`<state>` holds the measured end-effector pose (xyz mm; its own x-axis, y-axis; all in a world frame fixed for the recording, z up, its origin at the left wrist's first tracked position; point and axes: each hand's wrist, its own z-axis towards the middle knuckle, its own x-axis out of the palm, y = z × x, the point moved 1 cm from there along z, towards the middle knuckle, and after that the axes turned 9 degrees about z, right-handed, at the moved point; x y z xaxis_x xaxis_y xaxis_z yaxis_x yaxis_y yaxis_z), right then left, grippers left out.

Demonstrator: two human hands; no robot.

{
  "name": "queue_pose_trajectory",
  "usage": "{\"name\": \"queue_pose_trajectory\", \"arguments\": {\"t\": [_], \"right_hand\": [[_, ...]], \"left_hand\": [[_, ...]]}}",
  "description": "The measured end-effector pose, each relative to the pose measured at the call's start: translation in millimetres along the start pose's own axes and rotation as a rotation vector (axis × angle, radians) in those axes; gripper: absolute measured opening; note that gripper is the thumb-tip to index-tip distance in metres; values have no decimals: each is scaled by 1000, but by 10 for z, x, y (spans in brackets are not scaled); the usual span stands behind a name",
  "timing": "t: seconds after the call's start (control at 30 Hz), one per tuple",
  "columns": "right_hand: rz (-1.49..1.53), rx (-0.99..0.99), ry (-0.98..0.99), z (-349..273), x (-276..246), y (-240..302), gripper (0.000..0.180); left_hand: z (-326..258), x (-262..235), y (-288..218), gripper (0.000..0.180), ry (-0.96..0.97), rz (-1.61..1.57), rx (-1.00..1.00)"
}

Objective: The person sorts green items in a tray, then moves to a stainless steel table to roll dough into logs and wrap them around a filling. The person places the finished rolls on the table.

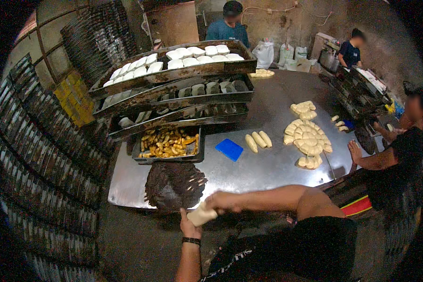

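Note:
My left hand [189, 227] and my right hand [222, 202] meet over a pale lump of dough [201, 215] at the near edge of the steel table [263, 169]. Both hands hold the lump, the right pressing from above and the left cupped beneath. Just beyond them lies a dark, crusted round tray [175, 184]. Behind it sits a tray of golden filling pieces [170, 144]. Three rolled dough logs [258, 140] and a blue scraper [229, 149] lie to the right.
Stacked dark baking trays [174, 77] hold white dough pieces at the table's back left. A round cluster of cut dough [308, 137] lies at right, near another person's hand [355, 151]. Two more people stand at the back. Racks of trays line the left wall.

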<state>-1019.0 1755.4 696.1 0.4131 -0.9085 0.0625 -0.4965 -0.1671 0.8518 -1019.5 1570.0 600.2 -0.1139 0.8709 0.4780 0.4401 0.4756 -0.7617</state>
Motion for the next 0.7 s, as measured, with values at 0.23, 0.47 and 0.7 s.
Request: {"name": "queue_pose_trajectory", "arguments": {"t": [0.23, 0.47, 0.7], "right_hand": [[-855, -1008, -1047, -778, -666, 941, 44], [-1151, -382, -672, -829, -416, -1443, 74], [-1065, -219, 97, -690, -1082, -949, 48]], "left_hand": [[327, 390, -376, 31, 144, -271, 90], [275, 1159, 101, 27, 177, 362, 149], [599, 1554, 878, 63, 408, 2042, 911]]}}
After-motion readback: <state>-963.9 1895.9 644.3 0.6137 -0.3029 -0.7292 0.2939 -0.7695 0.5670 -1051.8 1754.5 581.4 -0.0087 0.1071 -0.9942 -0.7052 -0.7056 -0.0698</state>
